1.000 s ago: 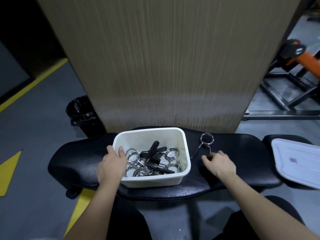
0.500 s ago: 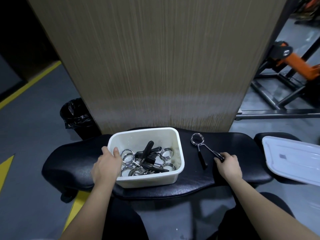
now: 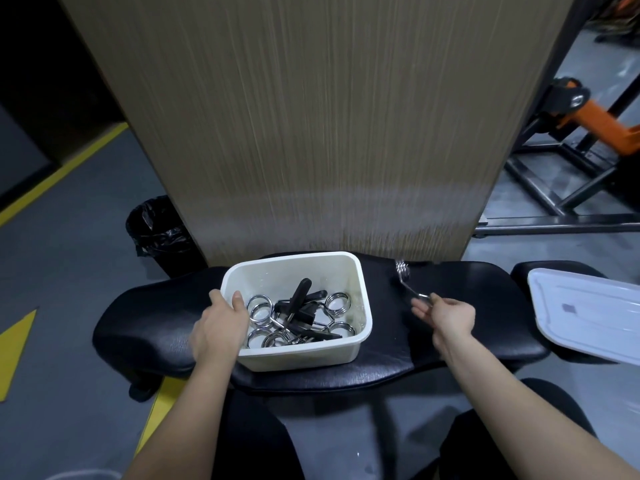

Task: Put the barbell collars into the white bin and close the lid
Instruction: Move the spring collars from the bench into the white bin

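right hand (image 3: 450,315) seemingly pinches a blurred coiled steel collar (image 3: 402,271).

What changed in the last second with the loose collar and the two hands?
The right hand took the last collar by a handle and tipped it up, so its coil now stands on the bench. The left hand stayed gripping the white bin; the lid stayed off, at right.

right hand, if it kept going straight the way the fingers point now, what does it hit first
The right hand points up-left, pinching the spring collar by one handle. Carried straight on, it would probably meet the right wall of the white bin first, though depth is unclear.
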